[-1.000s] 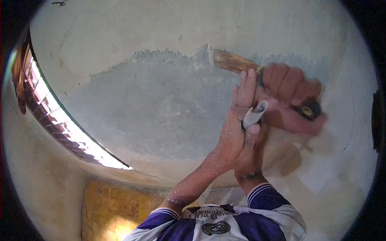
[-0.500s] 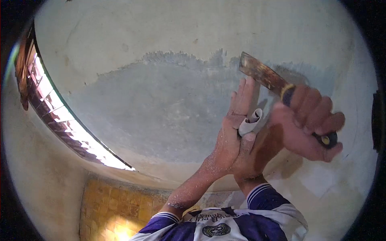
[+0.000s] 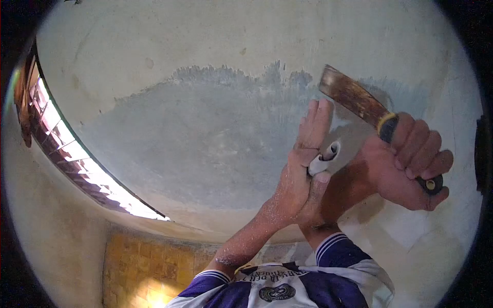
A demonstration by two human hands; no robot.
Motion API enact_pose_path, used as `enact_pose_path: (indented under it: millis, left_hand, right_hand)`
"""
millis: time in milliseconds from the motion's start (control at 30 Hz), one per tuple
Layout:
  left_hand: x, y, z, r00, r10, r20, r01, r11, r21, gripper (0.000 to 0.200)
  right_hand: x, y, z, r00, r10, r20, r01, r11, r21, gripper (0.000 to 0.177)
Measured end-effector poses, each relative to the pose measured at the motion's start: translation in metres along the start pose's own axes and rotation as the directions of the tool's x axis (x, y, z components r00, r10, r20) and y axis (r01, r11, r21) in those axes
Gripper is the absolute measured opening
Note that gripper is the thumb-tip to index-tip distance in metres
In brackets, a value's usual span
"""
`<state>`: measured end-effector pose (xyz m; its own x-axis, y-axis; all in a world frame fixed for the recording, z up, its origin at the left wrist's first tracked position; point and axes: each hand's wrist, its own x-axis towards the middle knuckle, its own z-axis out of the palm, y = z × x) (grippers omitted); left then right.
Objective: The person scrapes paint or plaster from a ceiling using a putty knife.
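My right hand [image 3: 416, 164] is wrapped round the dark handle of a scraper [image 3: 357, 98], whose broad, stained blade points up and left across the wall. Left of it, my left hand [image 3: 303, 159] is raised with its fingers stretched upward. A curled white sheet [image 3: 323, 162], perhaps sandpaper, is held between its thumb and palm. White dust covers the left forearm. Behind both hands is a pale wall [image 3: 169, 31] with a large grey patch [image 3: 205, 133] that has a ragged upper edge.
A long barred opening [image 3: 87, 159] with bright light runs down the left side, with a brown thing [image 3: 23, 102] hanging at its upper end. Yellow-brown tiles [image 3: 149, 262] lie at the lower left. A dark object [image 3: 481, 154] is at the right edge.
My right hand and the scraper have moved a little to the right. My left hand has shifted slightly right with the curled sheet. The wall and opening appear slightly farther left.
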<state>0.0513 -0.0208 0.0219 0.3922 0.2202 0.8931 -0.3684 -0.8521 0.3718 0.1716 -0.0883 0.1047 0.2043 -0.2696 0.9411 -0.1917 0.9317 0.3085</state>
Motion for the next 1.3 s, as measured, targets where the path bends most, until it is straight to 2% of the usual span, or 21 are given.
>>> enact_pose_path:
  millis: [100,233,367,433,500,600,700,767,833,900,933,1000,1100,1200,1267,1300]
  left_hand:
    - [0.000,0.001,0.003,1.000,-0.003,0.002,0.003,1.000,0.002,0.063]
    - [-0.002,0.002,0.006,1.000,-0.009,-0.003,0.009,1.000,0.009,0.058]
    - [-0.010,0.002,0.012,0.999,-0.050,-0.019,0.050,0.999,0.001,0.054]
    - [-0.009,0.001,0.009,0.998,-0.063,-0.005,0.063,0.998,-0.024,0.051]
    - [-0.001,0.000,-0.002,0.996,-0.059,0.061,0.062,0.996,-0.057,0.056]
    - [0.004,0.002,-0.005,0.998,-0.034,0.050,0.037,0.998,-0.050,0.058]
    - [0.005,0.004,-0.001,0.999,0.011,0.039,-0.011,1.000,0.002,0.061]
    - [0.006,0.005,0.000,0.999,0.035,0.034,-0.036,0.999,0.038,0.062]
    - [0.007,0.005,-0.001,0.998,0.057,0.026,-0.059,0.995,0.080,0.064]
    - [0.007,0.007,0.001,0.997,0.067,0.029,-0.070,0.992,0.103,0.065]
    - [0.007,0.009,0.002,0.997,0.066,0.029,-0.069,0.992,0.107,0.066]
    - [0.004,0.009,0.004,0.998,0.054,0.039,-0.057,0.996,0.069,0.066]
    - [0.014,0.009,0.002,0.993,0.106,0.053,-0.110,0.991,0.070,0.070]
    - [0.016,0.011,-0.005,0.993,0.066,0.094,-0.061,0.996,-0.063,0.079]
    - [0.022,0.011,-0.013,0.994,0.041,0.098,-0.029,0.992,-0.122,0.083]
    - [0.023,0.012,-0.017,0.996,0.014,0.092,-0.001,0.990,-0.142,0.084]
  right_hand:
    - [-0.008,0.025,-0.008,0.997,0.045,0.059,-0.040,0.996,-0.077,0.052]
    - [0.000,0.013,-0.005,1.000,0.012,0.004,-0.012,1.000,-0.021,0.052]
    - [-0.010,0.045,-0.009,0.994,0.100,0.040,-0.099,0.995,-0.018,0.050]
    - [-0.008,0.040,0.006,0.997,0.074,0.026,-0.074,0.997,-0.003,0.049]
    - [-0.008,0.031,0.010,0.999,0.034,-0.028,-0.033,0.999,0.016,0.048]
    - [-0.007,0.028,0.007,1.000,0.009,0.003,-0.009,0.997,-0.081,0.047]
    - [-0.005,0.025,0.011,1.000,0.011,0.024,-0.009,0.996,-0.092,0.054]
    - [0.001,-0.003,0.003,0.999,-0.034,-0.010,0.034,0.999,0.026,0.054]
    - [0.003,0.000,-0.003,1.000,-0.016,0.003,0.015,0.998,0.060,0.054]
    - [-0.007,0.025,-0.009,0.998,0.063,0.032,-0.062,0.998,-0.015,0.053]
    - [-0.005,0.024,-0.006,0.998,0.046,0.035,-0.046,0.999,-0.017,0.054]
    - [-0.001,0.019,0.002,0.999,0.015,0.029,-0.015,1.000,-0.028,0.054]
    - [-0.002,0.041,-0.004,0.994,0.087,0.064,-0.088,0.996,0.022,0.053]
    - [-0.008,0.053,-0.012,0.983,0.167,0.078,-0.172,0.983,0.061,0.052]
    - [-0.005,0.027,-0.001,1.000,0.023,-0.007,-0.023,1.000,0.008,0.050]
    - [-0.004,0.023,0.001,0.999,0.032,-0.010,-0.031,0.999,0.012,0.052]
